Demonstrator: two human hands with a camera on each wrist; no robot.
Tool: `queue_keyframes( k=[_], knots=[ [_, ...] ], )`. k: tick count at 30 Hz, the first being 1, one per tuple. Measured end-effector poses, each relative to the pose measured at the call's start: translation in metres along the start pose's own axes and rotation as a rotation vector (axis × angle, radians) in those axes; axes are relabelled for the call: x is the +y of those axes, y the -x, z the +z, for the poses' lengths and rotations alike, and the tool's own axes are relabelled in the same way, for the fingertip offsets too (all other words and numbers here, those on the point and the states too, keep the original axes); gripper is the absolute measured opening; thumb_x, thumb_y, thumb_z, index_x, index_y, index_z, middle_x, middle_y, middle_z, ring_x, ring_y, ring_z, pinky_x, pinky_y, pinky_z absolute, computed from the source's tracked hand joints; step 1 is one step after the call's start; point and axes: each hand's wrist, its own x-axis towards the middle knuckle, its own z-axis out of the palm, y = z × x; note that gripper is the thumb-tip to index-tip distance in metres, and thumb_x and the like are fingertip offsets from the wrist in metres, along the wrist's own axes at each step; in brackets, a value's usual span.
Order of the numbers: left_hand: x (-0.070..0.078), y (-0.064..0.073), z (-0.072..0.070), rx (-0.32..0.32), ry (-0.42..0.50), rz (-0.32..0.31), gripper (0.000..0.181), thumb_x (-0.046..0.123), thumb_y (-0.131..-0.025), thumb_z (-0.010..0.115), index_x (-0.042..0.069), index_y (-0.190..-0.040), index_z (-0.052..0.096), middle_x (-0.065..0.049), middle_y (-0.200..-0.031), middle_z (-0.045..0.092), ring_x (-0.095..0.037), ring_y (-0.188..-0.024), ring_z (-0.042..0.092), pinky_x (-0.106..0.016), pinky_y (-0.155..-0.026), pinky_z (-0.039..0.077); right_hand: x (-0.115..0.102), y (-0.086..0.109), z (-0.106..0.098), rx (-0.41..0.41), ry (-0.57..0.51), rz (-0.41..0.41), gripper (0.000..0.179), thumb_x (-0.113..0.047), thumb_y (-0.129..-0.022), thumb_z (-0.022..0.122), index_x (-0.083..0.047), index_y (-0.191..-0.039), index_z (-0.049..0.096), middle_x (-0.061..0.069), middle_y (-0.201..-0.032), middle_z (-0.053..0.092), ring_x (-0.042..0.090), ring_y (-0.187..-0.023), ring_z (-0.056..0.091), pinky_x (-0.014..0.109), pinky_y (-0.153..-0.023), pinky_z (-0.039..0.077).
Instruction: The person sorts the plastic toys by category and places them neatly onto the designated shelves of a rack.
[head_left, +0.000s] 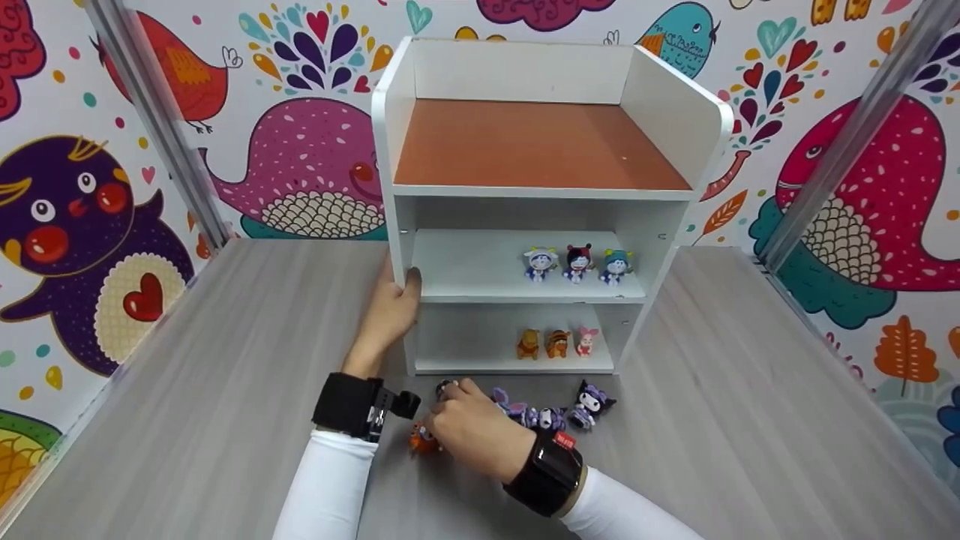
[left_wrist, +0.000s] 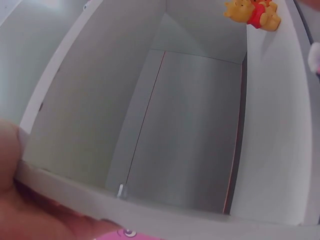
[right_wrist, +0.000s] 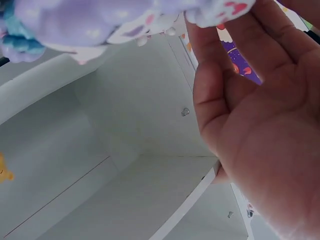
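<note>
My left hand (head_left: pixel 388 311) grips the left side panel of a white shelf unit (head_left: pixel 521 298), its thumb at the panel's front edge. In front of the unit, my right hand (head_left: pixel 472 427) bends over a group of toy figurines and pinches a small dark figurine (head_left: pixel 445 388), mostly hidden by the fingers. An orange figurine (head_left: pixel 424 439) is beside that hand. Purple-and-white figurines (head_left: pixel 546 418) lie to its right, and a figurine with a black pointed hood (head_left: pixel 590 405) is farther right. In the right wrist view, a blurred purple figurine (right_wrist: pixel 90 22) fills the top, near the fingers.
Three figurines with coloured hats (head_left: pixel 577 265) stand on the middle shelf's right side. Below them are a yellow bear (head_left: pixel 528 344), a striped tiger (head_left: pixel 557 344) and a pink piglet (head_left: pixel 586 343). The top board (head_left: pixel 532 146) is brown. Patterned walls (head_left: pixel 315 150) surround the grey surface (head_left: pixel 750 420).
</note>
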Motion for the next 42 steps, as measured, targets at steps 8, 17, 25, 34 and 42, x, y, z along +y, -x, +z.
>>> queue_keyframes(
  k=[8,17,25,34,42],
  knots=[
    [0.001,-0.001,0.000,-0.003,-0.001,0.015,0.061,0.010,-0.105,0.038,0.004,-0.160,0.014,-0.025,-0.163,0.023,-0.038,-0.150,0.025,-0.058,-0.124,0.019,0.000,0.001,-0.001,-0.018,-0.074,-0.012,0.015,-0.011,-0.081,0.076,-0.023,-0.089,0.073,-0.011,-0.085,0.073,0.011,-0.085,0.064,0.028,-0.078,0.044],
    [0.000,0.001,-0.001,-0.006,0.001,-0.006,0.060,0.012,-0.106,0.038,0.005,-0.160,0.015,-0.024,-0.163,0.024,-0.040,-0.152,0.021,-0.059,-0.124,0.017,-0.001,0.001,-0.001,-0.106,-0.104,0.006,0.030,-0.010,-0.080,0.076,-0.020,-0.107,0.069,-0.005,-0.090,0.073,0.013,-0.087,0.065,0.028,-0.078,0.044],
    [-0.004,0.005,-0.002,-0.015,-0.001,-0.024,0.061,0.013,-0.106,0.037,0.005,-0.161,0.011,-0.025,-0.165,0.018,-0.041,-0.153,0.017,-0.064,-0.122,0.015,0.000,0.004,0.001,-0.165,-0.143,-0.022,0.034,-0.013,-0.079,0.079,-0.031,-0.107,0.074,-0.008,-0.085,0.074,0.014,-0.084,0.065,0.028,-0.077,0.041],
    [-0.002,0.005,-0.002,-0.011,-0.004,-0.028,0.061,0.014,-0.106,0.037,0.006,-0.161,0.011,-0.025,-0.164,0.021,-0.041,-0.152,0.020,-0.064,-0.121,0.019,0.007,0.005,-0.002,-0.145,-0.089,-0.063,0.019,-0.018,-0.080,0.079,-0.030,-0.094,0.074,-0.011,-0.079,0.071,0.011,-0.077,0.060,0.026,-0.073,0.035],
    [0.000,0.002,-0.001,-0.006,-0.023,-0.046,0.060,0.016,-0.106,0.037,0.006,-0.161,0.014,-0.025,-0.163,0.026,-0.039,-0.151,0.024,-0.061,-0.122,0.023,0.023,0.007,-0.013,-0.125,-0.216,-0.021,0.022,-0.021,-0.080,0.078,-0.021,-0.099,0.068,-0.009,-0.091,0.068,0.014,-0.089,0.059,0.028,-0.081,0.040]
  ],
)
